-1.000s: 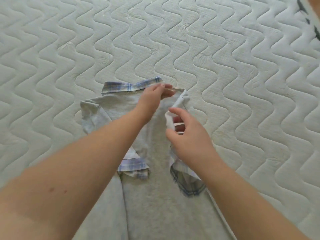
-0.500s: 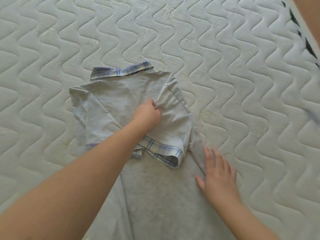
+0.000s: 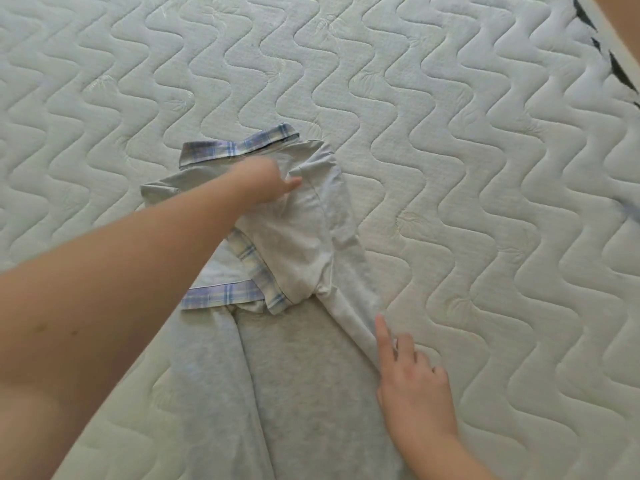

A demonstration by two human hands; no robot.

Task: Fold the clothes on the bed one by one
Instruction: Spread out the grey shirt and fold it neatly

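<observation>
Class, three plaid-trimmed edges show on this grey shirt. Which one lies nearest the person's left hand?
The plaid collar at the shirt's top edge. The left hand sits just below it, while both plaid sleeve cuffs lie lower, beside the forearm.

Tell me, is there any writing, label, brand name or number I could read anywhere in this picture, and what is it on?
None: no word, number or sign can be read.
The grey shirt shows only a plaid collar and plaid sleeve cuffs; no tag shows.
The quilted mattress has wavy stitching only.
The dark marks at its top right edge are shapes, not letters.
</observation>
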